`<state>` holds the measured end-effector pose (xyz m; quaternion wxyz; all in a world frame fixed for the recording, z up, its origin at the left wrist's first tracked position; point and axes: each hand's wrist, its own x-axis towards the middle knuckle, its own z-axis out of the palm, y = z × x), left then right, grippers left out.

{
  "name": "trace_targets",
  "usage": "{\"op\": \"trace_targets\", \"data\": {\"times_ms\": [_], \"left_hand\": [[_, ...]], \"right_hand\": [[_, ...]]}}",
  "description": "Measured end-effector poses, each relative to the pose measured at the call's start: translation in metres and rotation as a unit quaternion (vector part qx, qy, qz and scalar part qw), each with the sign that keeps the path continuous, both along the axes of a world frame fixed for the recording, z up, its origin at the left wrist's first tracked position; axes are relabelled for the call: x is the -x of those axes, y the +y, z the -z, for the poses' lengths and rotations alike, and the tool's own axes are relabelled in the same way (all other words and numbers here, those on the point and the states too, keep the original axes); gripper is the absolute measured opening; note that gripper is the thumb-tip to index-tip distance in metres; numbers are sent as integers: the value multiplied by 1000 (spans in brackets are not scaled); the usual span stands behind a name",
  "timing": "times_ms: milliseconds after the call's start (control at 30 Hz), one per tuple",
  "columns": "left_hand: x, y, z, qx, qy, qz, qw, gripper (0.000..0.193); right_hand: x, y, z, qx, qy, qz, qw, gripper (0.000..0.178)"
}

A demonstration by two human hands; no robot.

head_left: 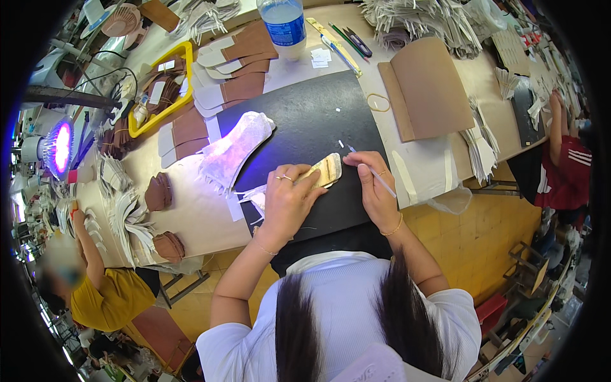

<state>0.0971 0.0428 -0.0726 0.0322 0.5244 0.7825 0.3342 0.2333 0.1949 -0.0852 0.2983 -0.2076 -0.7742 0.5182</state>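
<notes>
My left hand (pixel 289 197) is closed over a small cream-yellow piece (pixel 329 168) with brown marks, pressing it against the black mat (pixel 305 108). White fabric strips (pixel 256 198) stick out from under that hand's wrist side. In my right hand (pixel 380 197) is a slim, pale pen-like tool (pixel 384 183), its blue-tinted tip just right of the cream piece. A tiny white scrap (pixel 340 144) lies near the tip. Left of my hands, a stack of white glove-shaped pieces (pixel 237 149) with fringed ends lies under purple light.
A purple lamp (pixel 60 148) glows at left, near a yellow basket (pixel 135 121) of brown pieces. Brown-and-white pieces (pixel 232 89), a water bottle (pixel 284 32), snips (pixel 358 42) and a brown folder (pixel 433 89) lie beyond. Co-workers sit at left (pixel 111 296) and right (pixel 566 169).
</notes>
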Motion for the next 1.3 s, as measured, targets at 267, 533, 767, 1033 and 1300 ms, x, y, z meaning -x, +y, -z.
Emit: {"op": "trace_targets", "data": {"times_ms": [267, 533, 767, 1033, 1300], "left_hand": [[-3, 4, 11, -11, -13, -6, 1000, 36], [-5, 5, 11, 8, -6, -6, 1000, 36], [-3, 4, 8, 4, 15, 8, 1000, 28], [-5, 3, 13, -1, 39, 6, 999, 27], [10, 0, 15, -24, -73, 22, 997, 23]], "right_hand": [[-2, -1, -3, 29, -32, -13, 999, 24], [6, -3, -7, -64, -15, 4, 998, 14], [14, -5, -8, -177, -60, -14, 982, 9], [4, -10, -11, -266, -68, -52, 960, 7], [-6, -9, -18, -145, -40, -25, 988, 14]]}}
